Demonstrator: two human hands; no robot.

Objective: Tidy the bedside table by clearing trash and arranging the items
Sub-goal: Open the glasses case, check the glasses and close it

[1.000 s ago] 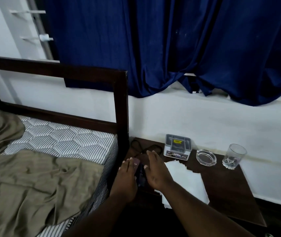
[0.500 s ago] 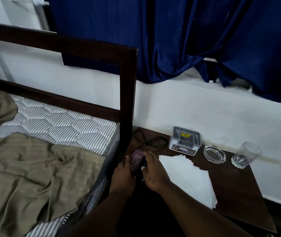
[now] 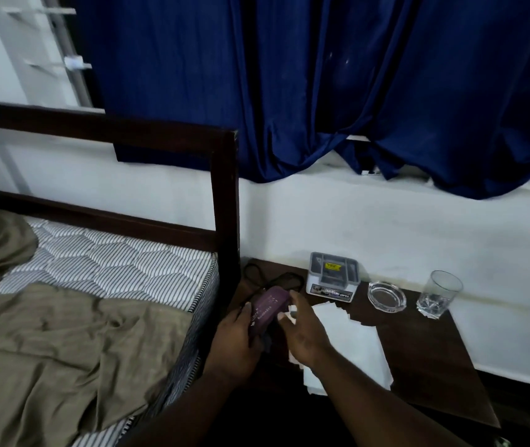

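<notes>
Purple, with pale lettering, the small pouch (image 3: 268,309) sits between our hands at the table's (image 3: 425,356) left edge, beside the bedpost. Our left hand (image 3: 236,338) wraps its lower end, fingers curled around it. Our right hand (image 3: 302,330) curls loosely against its right side, over the white papers (image 3: 350,346). Behind stand a small box (image 3: 333,275), a glass ashtray (image 3: 386,296) and a drinking glass (image 3: 439,293).

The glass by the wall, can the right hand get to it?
Probably yes. The glass stands at the table's far right corner with bare tabletop before it; only the ashtray sits beside it. But the right hand is busy at the purple pouch.
</notes>
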